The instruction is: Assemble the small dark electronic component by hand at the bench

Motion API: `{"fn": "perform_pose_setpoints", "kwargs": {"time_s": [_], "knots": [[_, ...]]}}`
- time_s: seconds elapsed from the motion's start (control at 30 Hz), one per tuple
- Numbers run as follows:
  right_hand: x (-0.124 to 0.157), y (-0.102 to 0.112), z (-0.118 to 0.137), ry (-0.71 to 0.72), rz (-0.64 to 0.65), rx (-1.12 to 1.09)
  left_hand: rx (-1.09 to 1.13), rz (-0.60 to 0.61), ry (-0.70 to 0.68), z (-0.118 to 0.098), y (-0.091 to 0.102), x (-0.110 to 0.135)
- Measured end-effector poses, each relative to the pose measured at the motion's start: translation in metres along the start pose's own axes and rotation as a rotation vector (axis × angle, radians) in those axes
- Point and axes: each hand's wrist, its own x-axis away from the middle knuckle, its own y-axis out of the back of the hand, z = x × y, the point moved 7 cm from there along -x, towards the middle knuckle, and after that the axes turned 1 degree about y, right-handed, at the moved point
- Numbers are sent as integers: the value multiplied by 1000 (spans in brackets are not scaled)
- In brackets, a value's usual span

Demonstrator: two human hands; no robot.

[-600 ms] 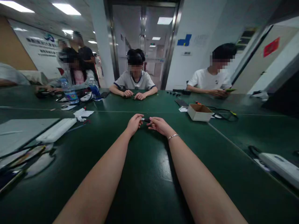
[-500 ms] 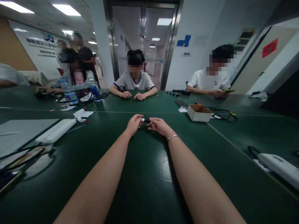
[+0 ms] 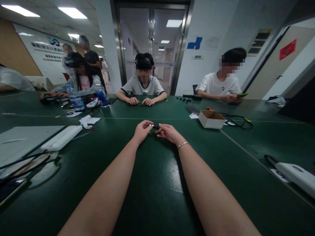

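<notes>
Both my arms stretch out over the dark green table [image 3: 152,183]. My left hand [image 3: 142,130] and my right hand [image 3: 167,132] meet at the middle, fingers pinched on a small black part with a silvery end [image 3: 155,126], held between them just above the table. A thin bracelet [image 3: 182,144] circles my right wrist. What the small part is exactly, I cannot make out.
An open cardboard box [image 3: 211,118] sits to the right, black cables [image 3: 237,120] beside it. White power strips lie at left [image 3: 61,137] and right [image 3: 296,173]. Water bottles [image 3: 75,98] stand at far left. Across the table sit several people, hands on the tabletop.
My hands have kept their pinch on the small part and hardly moved; the view has shifted slightly.
</notes>
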Motion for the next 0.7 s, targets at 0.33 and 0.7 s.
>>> {"fn": "perform_pose_setpoints", "kwargs": {"time_s": [0.33,0.7], "knots": [[3,-2,3,-12,-16,34,15,36,23,-3,-3,1],[3,-2,3,-11,-16,59,-63,-36,56,9,3,-3]]}}
